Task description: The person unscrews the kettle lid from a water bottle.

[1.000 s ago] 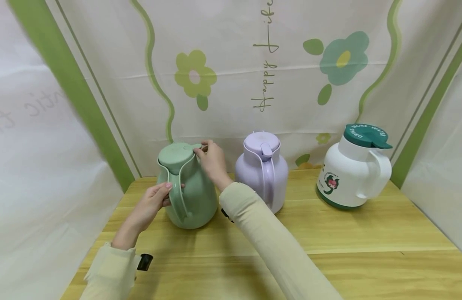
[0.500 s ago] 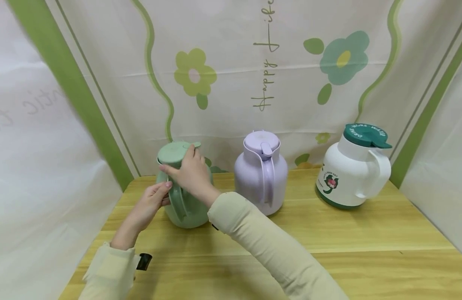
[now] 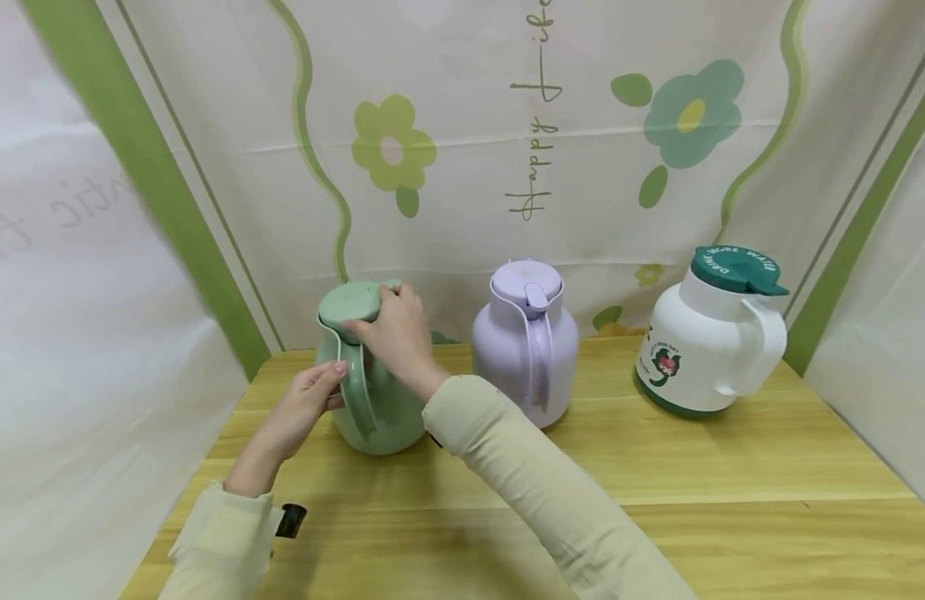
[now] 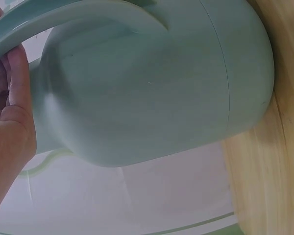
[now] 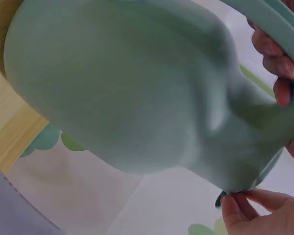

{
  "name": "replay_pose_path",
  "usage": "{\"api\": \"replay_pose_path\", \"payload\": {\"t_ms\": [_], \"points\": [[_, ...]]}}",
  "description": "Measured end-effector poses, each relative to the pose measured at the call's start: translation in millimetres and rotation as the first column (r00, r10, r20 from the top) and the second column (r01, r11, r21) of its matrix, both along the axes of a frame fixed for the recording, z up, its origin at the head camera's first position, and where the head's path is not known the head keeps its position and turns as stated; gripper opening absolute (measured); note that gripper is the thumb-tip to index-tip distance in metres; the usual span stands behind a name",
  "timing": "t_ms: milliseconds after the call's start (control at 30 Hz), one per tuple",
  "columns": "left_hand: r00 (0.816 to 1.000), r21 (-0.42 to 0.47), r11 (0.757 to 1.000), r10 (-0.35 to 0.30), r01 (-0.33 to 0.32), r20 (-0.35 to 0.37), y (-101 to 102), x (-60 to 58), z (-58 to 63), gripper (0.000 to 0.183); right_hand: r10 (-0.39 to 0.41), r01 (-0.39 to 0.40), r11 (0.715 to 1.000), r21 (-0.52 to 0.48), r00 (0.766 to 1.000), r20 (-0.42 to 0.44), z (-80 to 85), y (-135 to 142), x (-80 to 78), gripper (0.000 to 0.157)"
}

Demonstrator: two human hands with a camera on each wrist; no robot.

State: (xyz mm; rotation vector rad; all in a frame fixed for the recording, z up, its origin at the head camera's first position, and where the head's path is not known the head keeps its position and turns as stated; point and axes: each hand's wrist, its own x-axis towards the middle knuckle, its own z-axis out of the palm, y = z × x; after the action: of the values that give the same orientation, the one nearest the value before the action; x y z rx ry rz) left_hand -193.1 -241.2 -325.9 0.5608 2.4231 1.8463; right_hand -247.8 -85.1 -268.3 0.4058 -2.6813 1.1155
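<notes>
A pale green thermos jug stands upright at the left of the wooden table, its handle toward the person. My left hand holds that handle; in the right wrist view its curled fingertips show behind it. Across the top, my right hand grips the round green lid, thumb at the near edge and fingers by the tab on the right. Low in the right wrist view, the fingers of the right hand pinch at the lid's rim, beside a small dark green tip. The lid sits in the jug's mouth.
A lavender jug stands close to the right of the green one, near the right forearm. Farther right is a white jug with a dark green lid. A printed cloth hangs behind the table.
The right hand has gone from the tab at the lid's right side to a hold across the lid, its thumb now at the near edge. The left hand stays on the handle.
</notes>
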Motion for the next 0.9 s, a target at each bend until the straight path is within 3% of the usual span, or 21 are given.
{"api": "replay_pose_path", "payload": {"t_ms": [233, 400, 633, 800, 900], "points": [[1.0, -0.025, 1.0, 0.009, -0.008, 0.022, 0.5, 0.7, 1.8, 0.057, 0.112, -0.106, 0.991, -0.083, 0.991, 0.075, 2.7, 6.8, -10.4, 0.061], [1.0, -0.028, 1.0, -0.005, 0.006, 0.022, -0.7, 1.9, 2.7, 0.059, 0.185, -0.179, 0.982, -0.062, 0.976, 0.114, 2.4, 12.4, -13.2, 0.072], [0.999, -0.025, 0.999, -0.026, 0.026, 0.021, -0.8, -0.1, 3.2, 0.059, 0.095, -0.096, 0.994, 0.05, 0.995, 0.019, 0.2, 7.5, -12.5, 0.084], [0.999, -0.039, 0.999, -0.021, 0.022, 0.026, -1.0, -0.1, 3.5, 0.058, -0.003, 0.009, 0.987, 0.162, 0.999, -0.035, 2.5, 4.2, -11.3, 0.079], [0.999, -0.049, 0.999, -0.02, 0.021, 0.029, -1.1, -0.5, 3.8, 0.058, -0.014, 0.021, 0.988, 0.153, 0.999, -0.051, 3.7, 4.4, -11.8, 0.074]]}}
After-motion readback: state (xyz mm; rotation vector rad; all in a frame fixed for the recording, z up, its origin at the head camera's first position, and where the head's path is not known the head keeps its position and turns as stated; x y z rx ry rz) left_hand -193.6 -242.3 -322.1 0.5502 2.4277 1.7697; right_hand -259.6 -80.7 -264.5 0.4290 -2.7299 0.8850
